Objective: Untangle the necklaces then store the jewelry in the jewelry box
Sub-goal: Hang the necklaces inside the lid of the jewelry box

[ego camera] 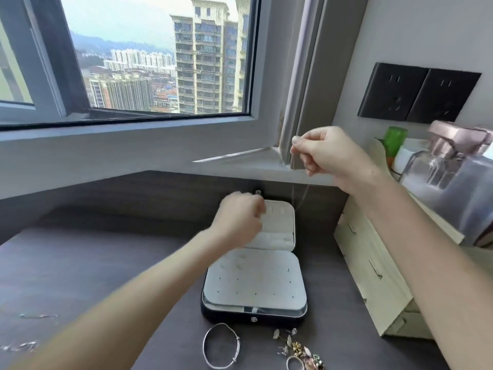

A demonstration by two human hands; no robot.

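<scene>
Nearest: silver bangle [204, 347] and a heap of rings and earrings [300, 349], just beside the open jewelry box's [240, 316] front edge. Left hand [240, 217] blurred, fingers curled over the box's far half; grip cannot be told. Right hand [330, 156] raised, fingertips pinching the necklace chain [302, 198], which hangs clear below them toward the box's far right corner.

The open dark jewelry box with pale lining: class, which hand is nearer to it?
Left. The left hand is over the jewelry box's far half; the right hand is raised beyond it to the right, pinching a thin silver chain.
</scene>
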